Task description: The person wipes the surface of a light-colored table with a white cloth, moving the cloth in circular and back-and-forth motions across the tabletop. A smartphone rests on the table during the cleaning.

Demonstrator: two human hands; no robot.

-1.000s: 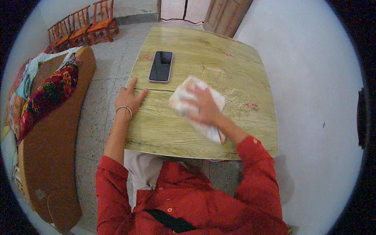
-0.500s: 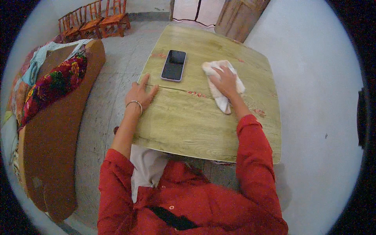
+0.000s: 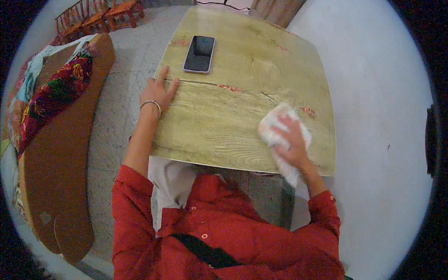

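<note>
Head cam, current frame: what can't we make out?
Head view, all items:
Finger outlines of the right hand: motion blur.
Tabletop patch beneath the cloth: covered by cloth and hand.
Left hand palm: hidden behind its own back.
Wooden chairs, tops: cut by the upper edge.
Dark object at far right: lost in the black lens rim.

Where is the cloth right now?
In the head view, the cloth is under the right hand, toward the near right corner of the table.
</note>
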